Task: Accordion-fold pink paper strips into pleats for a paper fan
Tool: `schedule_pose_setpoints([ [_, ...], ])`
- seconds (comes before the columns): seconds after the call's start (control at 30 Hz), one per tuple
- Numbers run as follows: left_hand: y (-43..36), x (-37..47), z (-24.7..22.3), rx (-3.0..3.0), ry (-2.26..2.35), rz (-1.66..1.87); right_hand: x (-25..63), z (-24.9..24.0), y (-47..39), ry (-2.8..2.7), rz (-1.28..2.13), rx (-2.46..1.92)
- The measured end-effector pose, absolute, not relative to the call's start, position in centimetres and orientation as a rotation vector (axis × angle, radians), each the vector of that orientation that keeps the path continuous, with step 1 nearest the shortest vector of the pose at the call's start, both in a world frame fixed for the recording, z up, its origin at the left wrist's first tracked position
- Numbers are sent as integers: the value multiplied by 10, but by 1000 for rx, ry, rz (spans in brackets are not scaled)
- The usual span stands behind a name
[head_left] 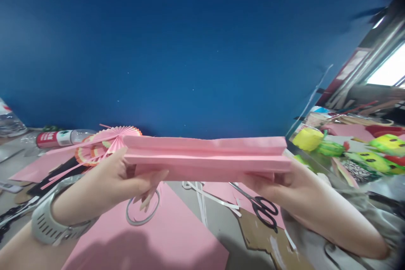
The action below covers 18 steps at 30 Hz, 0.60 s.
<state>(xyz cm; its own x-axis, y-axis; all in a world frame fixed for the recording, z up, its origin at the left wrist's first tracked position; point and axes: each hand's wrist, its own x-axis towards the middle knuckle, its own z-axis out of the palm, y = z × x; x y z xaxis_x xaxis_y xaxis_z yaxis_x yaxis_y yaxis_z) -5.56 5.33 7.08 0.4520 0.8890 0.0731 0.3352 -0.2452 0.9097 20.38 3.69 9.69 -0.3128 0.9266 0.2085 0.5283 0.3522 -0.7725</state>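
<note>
A strip of pink paper (205, 159), folded lengthwise into pleats, is held level above the table between both hands. My left hand (126, 179) grips its left end, the thumb pressed along the lower edge and some fingers hidden behind. At the other end, my right hand (278, 185) pinches the paper with its thumb underneath; its remaining fingers are mostly out of sight. Below lies a flat pink sheet (158, 240) with a grey tape ring (143, 221) on it. Black-handled scissors (264, 211) rest to the right on pink paper.
Pink pleated paper fans (122, 137) and a plastic bottle with a red label (52, 138) lie at the left. White paper strips (218, 200) and brown cardboard (257, 236) are near the scissors. Colourful soft items (379, 158) crowd the right. A blue partition (190, 50) stands behind.
</note>
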Motion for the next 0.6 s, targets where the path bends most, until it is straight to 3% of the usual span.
schedule_pose_setpoints([
  [0.23, 48, -47, 80, 1816, 1063, 610, 202, 96, 33, -1973, 948, -1288],
  [0.6, 44, -46, 80, 1639, 1110, 776, 201, 96, 35, -1934, 1129, -1207],
])
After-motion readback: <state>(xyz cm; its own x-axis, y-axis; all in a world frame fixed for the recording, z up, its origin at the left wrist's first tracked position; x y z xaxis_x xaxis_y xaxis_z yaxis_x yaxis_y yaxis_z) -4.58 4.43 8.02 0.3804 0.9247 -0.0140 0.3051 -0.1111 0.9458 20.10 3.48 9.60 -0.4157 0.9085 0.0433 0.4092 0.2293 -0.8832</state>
